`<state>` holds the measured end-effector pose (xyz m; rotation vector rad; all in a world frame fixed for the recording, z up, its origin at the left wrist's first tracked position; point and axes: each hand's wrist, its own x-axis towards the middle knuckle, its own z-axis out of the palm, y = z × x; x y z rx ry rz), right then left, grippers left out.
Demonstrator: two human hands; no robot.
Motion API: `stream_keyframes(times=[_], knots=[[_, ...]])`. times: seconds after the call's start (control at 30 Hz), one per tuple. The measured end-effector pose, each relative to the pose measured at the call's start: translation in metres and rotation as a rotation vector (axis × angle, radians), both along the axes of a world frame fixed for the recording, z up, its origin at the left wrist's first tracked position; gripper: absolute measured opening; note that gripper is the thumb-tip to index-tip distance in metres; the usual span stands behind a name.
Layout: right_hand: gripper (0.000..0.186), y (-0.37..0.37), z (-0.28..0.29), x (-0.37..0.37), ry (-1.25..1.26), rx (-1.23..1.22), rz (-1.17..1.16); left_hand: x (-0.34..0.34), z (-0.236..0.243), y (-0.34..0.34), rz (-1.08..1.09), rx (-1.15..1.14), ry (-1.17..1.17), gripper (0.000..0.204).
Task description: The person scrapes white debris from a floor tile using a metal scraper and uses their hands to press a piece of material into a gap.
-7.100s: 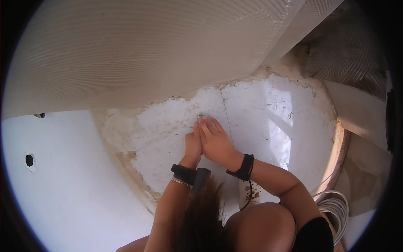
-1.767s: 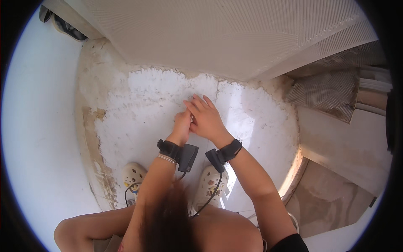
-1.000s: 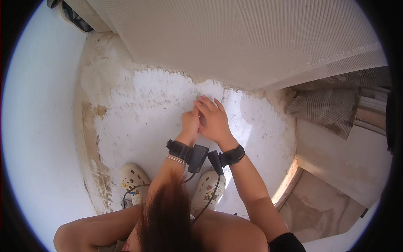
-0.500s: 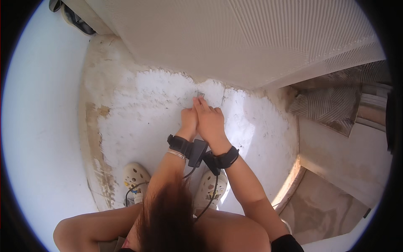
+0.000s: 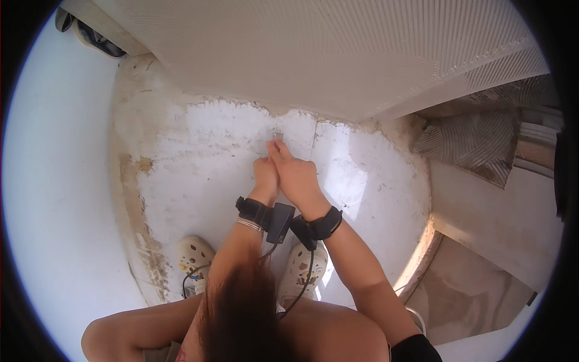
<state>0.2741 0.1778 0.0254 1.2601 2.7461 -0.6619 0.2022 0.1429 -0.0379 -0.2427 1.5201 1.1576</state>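
Observation:
Both hands are together over the pale, smeared floor (image 5: pixel 205 160). My right hand (image 5: pixel 298 180) is closed, its fingers stretched forward over a scraper. Only the scraper's small grey blade (image 5: pixel 278 136) shows past the fingertips, low against the floor; its handle is hidden under the hands. Pressed against the right hand's side, my left hand (image 5: pixel 265 176) is also closed, and seems to hold the same scraper. A black band with a cabled box sits on each wrist.
Beyond the hands rises a wall (image 5: pixel 386 48) coated in ridged grey-beige adhesive. A white wall (image 5: pixel 57 181) stands at left. Beige clogs (image 5: pixel 193 259) are on my feet. At right are a ridged, adhesive-covered piece (image 5: pixel 467 145) and a lower step (image 5: pixel 458 289). Dark shoes (image 5: pixel 99 39) lie far left.
Both hands and the blade have shifted slightly left over the floor, still together. The view has moved a little as well.

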Motion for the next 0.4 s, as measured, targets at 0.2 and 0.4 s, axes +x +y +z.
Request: stream_keyframes(times=[0.2,0.4], knots=[[0.044,0.020,-0.011,-0.001,0.044,0.046,0.015,-0.002,0.008,0.021,0.041,0.038,-0.039,0.049],[0.053,-0.004,-0.005,0.013,0.046,-0.136,-0.027,0.005,0.004,-0.007,-0.179,-0.170,0.106,0.053]])
